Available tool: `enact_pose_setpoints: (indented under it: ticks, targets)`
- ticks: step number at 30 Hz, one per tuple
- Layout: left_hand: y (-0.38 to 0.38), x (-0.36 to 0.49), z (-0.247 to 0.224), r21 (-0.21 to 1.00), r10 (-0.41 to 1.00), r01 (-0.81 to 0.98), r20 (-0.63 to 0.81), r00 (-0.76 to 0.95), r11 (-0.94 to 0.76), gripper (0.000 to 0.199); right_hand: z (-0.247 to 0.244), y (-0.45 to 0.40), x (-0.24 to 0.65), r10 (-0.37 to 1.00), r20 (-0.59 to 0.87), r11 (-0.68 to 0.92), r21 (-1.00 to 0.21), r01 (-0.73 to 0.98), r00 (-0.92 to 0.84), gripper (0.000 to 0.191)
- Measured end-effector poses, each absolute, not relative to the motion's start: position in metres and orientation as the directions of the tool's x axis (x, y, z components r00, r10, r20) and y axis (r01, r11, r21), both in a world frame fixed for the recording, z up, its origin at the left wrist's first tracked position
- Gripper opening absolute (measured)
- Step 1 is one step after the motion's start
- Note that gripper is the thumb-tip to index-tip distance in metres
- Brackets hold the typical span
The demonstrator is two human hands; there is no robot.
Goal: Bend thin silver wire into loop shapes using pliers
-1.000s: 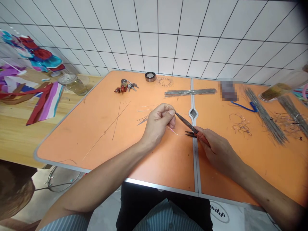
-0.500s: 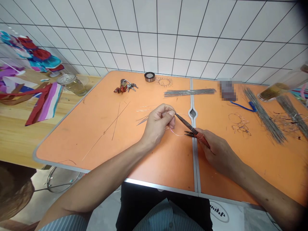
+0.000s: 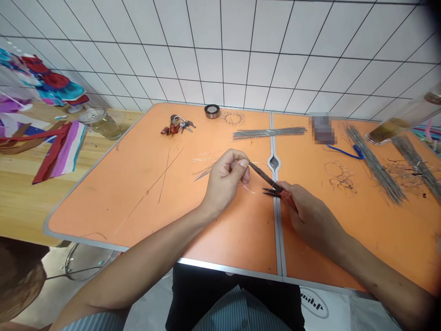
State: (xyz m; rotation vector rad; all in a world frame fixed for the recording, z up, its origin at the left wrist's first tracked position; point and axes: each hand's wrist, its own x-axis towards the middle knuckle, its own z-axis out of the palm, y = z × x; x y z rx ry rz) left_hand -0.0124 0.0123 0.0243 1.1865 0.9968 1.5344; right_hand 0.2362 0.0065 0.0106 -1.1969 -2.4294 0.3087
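My left hand (image 3: 229,177) is closed in a pinch on a thin wire, mostly hidden by the fingers. Below those fingers a fine pinkish strand (image 3: 248,189) curves out over the table. My right hand (image 3: 306,207) grips a long dark tapered tool (image 3: 263,175) with a reddish handle; its tip meets the left thumb and fingertip. A second pair of dark pointed tips (image 3: 271,192) sticks out from the same hand, and I cannot tell what tool they belong to. Several thin wires (image 3: 203,172) lie just left of my left hand.
On the orange folding table (image 3: 220,239) lie a wire bundle (image 3: 268,133), a roll of tape (image 3: 212,111), keys (image 3: 186,125), a wire ring (image 3: 233,118), crossed wires (image 3: 147,192), wire coils (image 3: 341,177) and a larger wire bundle (image 3: 377,165). A glass bottle (image 3: 389,130) stands at right.
The view has shifted slightly, moving the table things a little left. The pinkish strand's visible loop is shorter. Both hands keep their grips, with the tool tip still at the left fingertips.
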Motion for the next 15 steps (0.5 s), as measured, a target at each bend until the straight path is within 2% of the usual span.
enact_pose_setpoints:
  ticks: [4, 7, 10, 15]
  targets:
    - [0.011, -0.014, 0.027, 0.930, 0.945, -0.172, 0.310, -0.105, -0.324, 0.016, 0.003, 0.012, 0.242, 0.727, 0.422, 0.628, -0.091, 0.773, -0.542, 0.042]
    - [0.013, -0.016, 0.027, 0.917, 0.934, -0.183, 0.337, -0.115, -0.353, 0.016, 0.001, 0.017, 0.248, 0.636, 0.505, 0.650, 0.059, 0.758, -0.584, 0.046]
    - [0.015, -0.019, 0.024, 0.904, 0.926, -0.202, 0.359, -0.117, -0.377, 0.017, -0.001, 0.023, 0.254, 0.600, 0.536, 0.629, 0.143, 0.764, -0.594, 0.045]
    - [0.015, -0.020, 0.021, 0.893, 0.918, -0.214, 0.389, -0.077, -0.397, 0.013, -0.004, 0.035, 0.263, 0.636, 0.518, 0.550, 0.217, 0.807, -0.573, 0.044]
